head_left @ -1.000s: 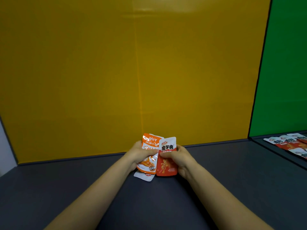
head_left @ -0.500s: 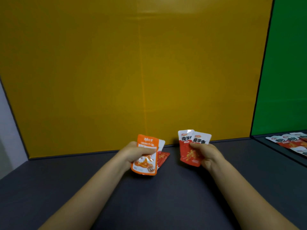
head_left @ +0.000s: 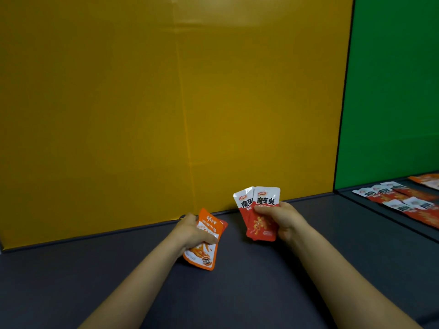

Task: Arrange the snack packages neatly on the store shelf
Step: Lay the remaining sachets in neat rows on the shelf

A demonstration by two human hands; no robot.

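Orange packets [head_left: 202,254] are gripped in the left hand [head_left: 190,233], red packets [head_left: 262,227] pinched in the right hand [head_left: 283,219]; likely light, limp, slippery, best held mid-body.

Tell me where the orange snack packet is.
Head view, centre-left: the left hand grips the orange packet over the dark shelf, left of the red packets in the right hand.

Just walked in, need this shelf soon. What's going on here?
A person is sorting snacks above a dark shelf. The left hand grips an orange packet, another tucked behind it. The right hand holds two red packets, fanned and upright. Other packets lie in rows in the green bay on the right.
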